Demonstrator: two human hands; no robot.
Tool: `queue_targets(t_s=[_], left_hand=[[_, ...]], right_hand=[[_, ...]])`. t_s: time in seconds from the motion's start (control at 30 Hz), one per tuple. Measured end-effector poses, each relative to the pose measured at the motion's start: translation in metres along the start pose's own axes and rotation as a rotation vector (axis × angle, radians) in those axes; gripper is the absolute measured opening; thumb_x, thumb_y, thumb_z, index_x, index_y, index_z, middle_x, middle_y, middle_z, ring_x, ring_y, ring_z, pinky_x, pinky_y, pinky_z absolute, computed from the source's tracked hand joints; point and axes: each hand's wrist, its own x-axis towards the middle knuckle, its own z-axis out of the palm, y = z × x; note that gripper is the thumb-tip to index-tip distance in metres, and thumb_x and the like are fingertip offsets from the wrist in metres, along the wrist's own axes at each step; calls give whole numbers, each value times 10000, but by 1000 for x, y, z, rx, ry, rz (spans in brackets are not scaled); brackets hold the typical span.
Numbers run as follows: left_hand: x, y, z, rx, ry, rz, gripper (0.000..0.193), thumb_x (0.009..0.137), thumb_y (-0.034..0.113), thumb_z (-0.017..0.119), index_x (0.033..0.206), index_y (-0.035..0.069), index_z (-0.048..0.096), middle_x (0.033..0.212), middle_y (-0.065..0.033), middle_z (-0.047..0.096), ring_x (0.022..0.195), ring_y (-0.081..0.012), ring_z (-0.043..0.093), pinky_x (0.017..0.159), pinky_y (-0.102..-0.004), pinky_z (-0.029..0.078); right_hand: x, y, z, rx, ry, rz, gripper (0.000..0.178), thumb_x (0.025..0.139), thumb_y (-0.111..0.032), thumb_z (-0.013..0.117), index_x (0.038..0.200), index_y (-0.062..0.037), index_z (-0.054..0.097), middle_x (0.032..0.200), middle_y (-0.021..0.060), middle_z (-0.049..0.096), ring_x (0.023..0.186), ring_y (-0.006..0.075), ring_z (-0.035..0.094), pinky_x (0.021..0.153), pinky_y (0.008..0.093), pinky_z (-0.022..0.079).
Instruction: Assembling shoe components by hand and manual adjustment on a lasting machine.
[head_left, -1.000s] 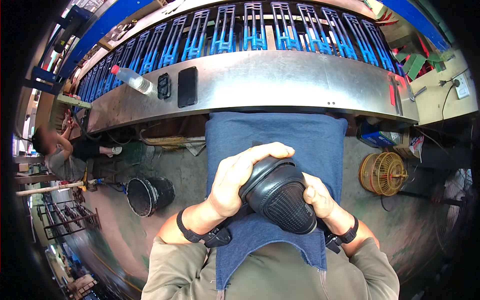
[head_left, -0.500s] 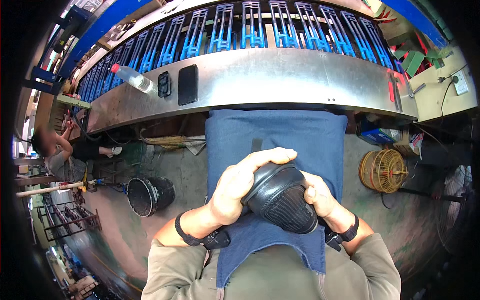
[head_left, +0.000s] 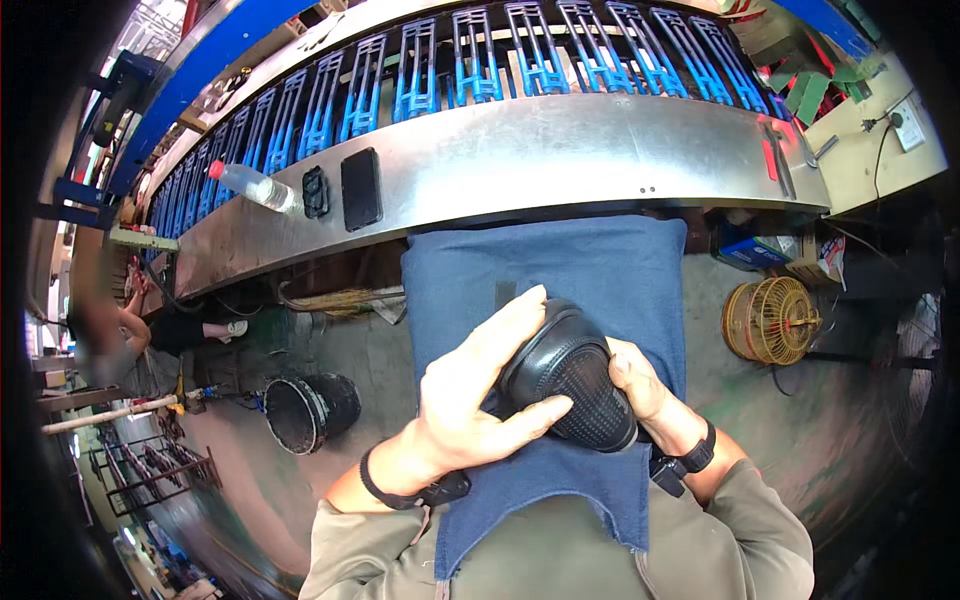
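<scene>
A black shoe with a perforated toe is held over the dark blue apron on my lap. Its rounded toe points down toward me and to the right. My left hand wraps its left side, fingers stretched along the upper edge and thumb lying on the perforated part. My right hand grips the right side near the toe, its fingertips partly hidden behind the shoe. Dark bands circle both my wrists.
Beyond my lap runs a metal ledge carrying a clear bottle, a small black item and a phone. Blue racks line up behind it. A black bucket and a yellow round fan stand on the floor. Another person is far left.
My left hand has shifted on the shoe, its thumb now showing across the perforated toe. The shoe has turned slightly, and the whole view has tilted a little.
</scene>
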Motion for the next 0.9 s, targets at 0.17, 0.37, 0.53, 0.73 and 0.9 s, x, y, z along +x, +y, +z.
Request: queue_targets(t_s=[0.17, 0.37, 0.53, 0.73, 0.9], left_hand=[[-3, -7, 20, 18, 116, -13, 674, 734, 102, 850, 1303, -105, 555, 1278, -331, 605, 1170, -421, 643, 983, -419, 537], [2, -11, 31, 185, 120, 39, 671, 838, 165, 777, 1386, -91, 487, 1365, -298, 563, 1209, -375, 618, 1035, -424, 489], [18, -12, 45, -77, 140, -93, 924, 859, 200, 783, 1532, -77, 213, 1434, -298, 494, 1250, -380, 578, 1066, -426, 456], [34, -1, 47, -143, 83, -21, 901, 770, 245, 878, 1443, -114, 398, 1252, -287, 629, 1150, -381, 658, 963, -392, 536], [44, -5, 26, 41, -16, 106, 891, 709, 273, 899, 1403, -96, 480, 1128, -269, 683, 864, -323, 722, 760, -365, 579]], right_hand=[[-1, 14, -5, 59, 31, -21, 747, 992, -529, 551, 1408, 86, 479, 1326, 121, 596, 1194, 177, 549, 1029, 315, 422], [0, 12, -14, 53, 31, -37, 690, 1014, -489, 522, 1408, 77, 486, 1309, 115, 608, 1175, 165, 557, 1018, 314, 427], [2, 3, -25, 116, -33, -52, 687, 1040, -502, 447, 1456, 44, 442, 1375, 149, 572, 1242, 210, 549, 1066, 357, 425], [14, -22, -2, 873, -28, -171, 682, 1065, -534, 315, 1528, -35, 354, 1532, 173, 425, 1348, 308, 500, 1154, 441, 398], [7, -18, 10, 1024, -177, -128, 693, 1043, -571, 352, 1542, -91, 334, 1487, 178, 469, 1277, 372, 552, 992, 561, 527]])
